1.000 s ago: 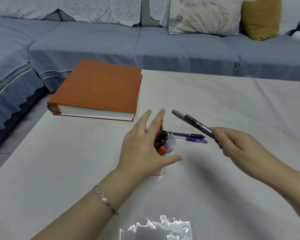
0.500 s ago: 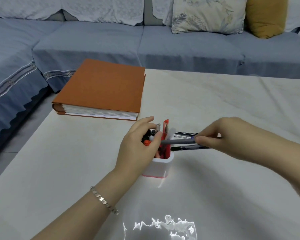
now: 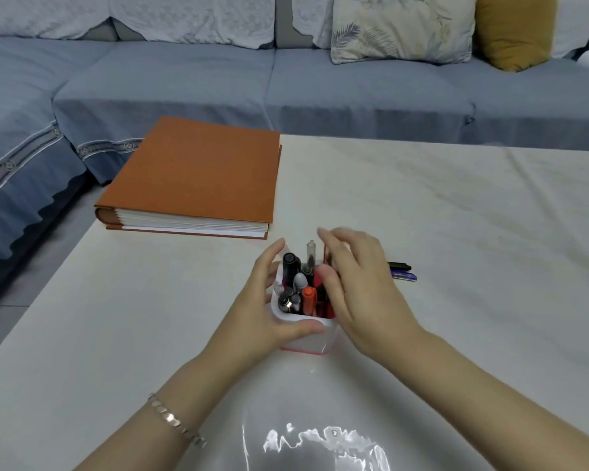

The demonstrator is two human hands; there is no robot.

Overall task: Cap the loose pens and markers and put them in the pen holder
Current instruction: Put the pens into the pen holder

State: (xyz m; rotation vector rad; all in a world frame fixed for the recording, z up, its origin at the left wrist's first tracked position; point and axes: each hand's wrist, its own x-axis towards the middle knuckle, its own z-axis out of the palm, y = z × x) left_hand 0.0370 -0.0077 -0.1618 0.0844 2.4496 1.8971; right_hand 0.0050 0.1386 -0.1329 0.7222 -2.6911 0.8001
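holder [image 3: 303,338] clasped by left hand [image 3: 255,311] | right hand [image 3: 361,297] spread loosely above it, nothing seen held | pens [image 3: 402,266] laid crosswise on counter [image 3: 456,232], just beyond right hand, nearer it

Glossy pale table [image 3: 456,232], matt cloth-covered album [image 3: 201,175], smooth plastic pen holder [image 3: 303,341], metal bracelet [image 3: 174,419].

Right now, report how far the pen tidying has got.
Done: a cluster of capped pens and markers, an orange-capped marker among them, stands in the white square pen holder with a red base. In hand: the left hand grips the holder's side; the right hand hovers over it, blurred, apparently empty. Left: a black pen and a blue pen lie on the pale table beyond the right hand.
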